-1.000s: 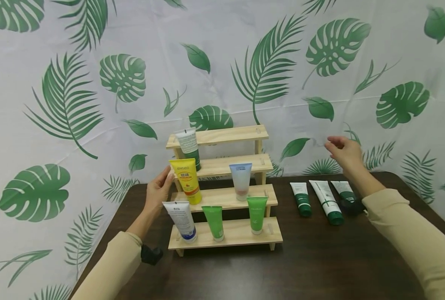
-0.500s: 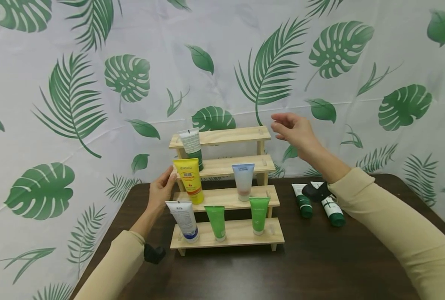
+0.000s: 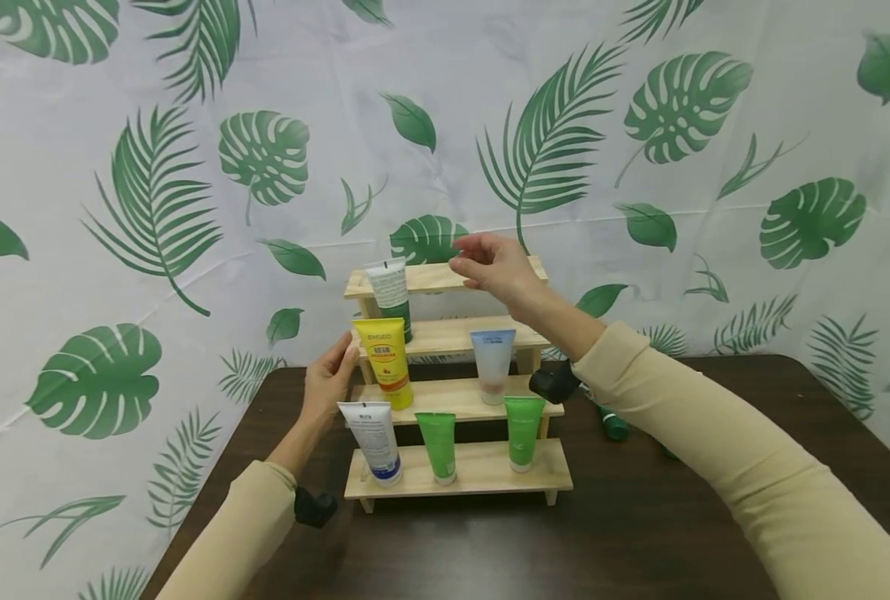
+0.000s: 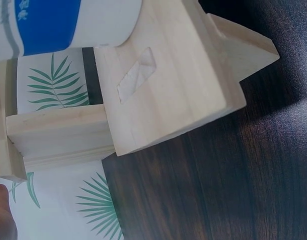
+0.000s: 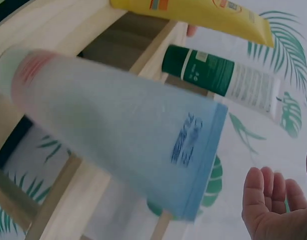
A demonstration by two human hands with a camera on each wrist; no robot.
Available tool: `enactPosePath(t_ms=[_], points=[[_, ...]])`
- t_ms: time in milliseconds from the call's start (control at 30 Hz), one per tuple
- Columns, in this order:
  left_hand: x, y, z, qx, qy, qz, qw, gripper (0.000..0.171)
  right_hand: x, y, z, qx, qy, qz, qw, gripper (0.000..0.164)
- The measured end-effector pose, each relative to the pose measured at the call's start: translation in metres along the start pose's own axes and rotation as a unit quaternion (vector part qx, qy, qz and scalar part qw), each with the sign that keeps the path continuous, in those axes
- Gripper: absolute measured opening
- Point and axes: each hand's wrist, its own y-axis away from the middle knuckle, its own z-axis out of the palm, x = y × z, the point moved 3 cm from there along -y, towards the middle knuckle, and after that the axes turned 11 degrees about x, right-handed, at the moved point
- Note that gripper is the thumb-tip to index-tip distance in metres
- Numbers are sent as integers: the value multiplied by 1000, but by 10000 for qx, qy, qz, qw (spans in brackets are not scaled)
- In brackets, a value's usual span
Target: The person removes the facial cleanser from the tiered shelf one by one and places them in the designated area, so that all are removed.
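My left hand [image 3: 328, 387] is at the left side of a four-tier wooden display rack [image 3: 482, 477], its fingertips gripping the shelf end beside a yellow squeeze tube [image 3: 387, 358]. My right hand [image 3: 496, 268] hovers before the top shelf, fingers loosely bent and holding nothing. A white-and-green tube [image 3: 390, 287] stands on the second shelf from the top. Beneath the right hand, on the third shelf, is a pale blue tube [image 5: 108, 110], large in the right wrist view. The bottom shelf carries a white-and-blue tube [image 3: 373, 442] and two green tubes [image 3: 437, 446].
The rack stands on a dark wooden table [image 3: 460, 550]. A green-capped tube [image 3: 614, 425] lies to its right, mostly covered by my right arm. Behind hangs a white cloth [image 3: 430, 192] printed with green leaves.
My right hand has swept left from above the tubes lying on the right to the front of the top shelf, its forearm now covering most of them. The left hand stays at the rack.
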Motion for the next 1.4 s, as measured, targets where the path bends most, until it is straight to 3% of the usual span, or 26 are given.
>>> enactPosePath(t_ms=[567, 933, 1400], points=[[-1, -1, -1, -23, 8, 107, 9999, 47, 6, -13, 58, -154, 82, 633, 9978, 40], [1, 1, -2, -10, 36, 87, 10000, 46, 10, -22, 74, -62, 281, 579, 9979, 40], [1, 0, -2, -44, 71, 61, 9999, 46, 14, -25, 81, -45, 547, 549, 9970, 19]])
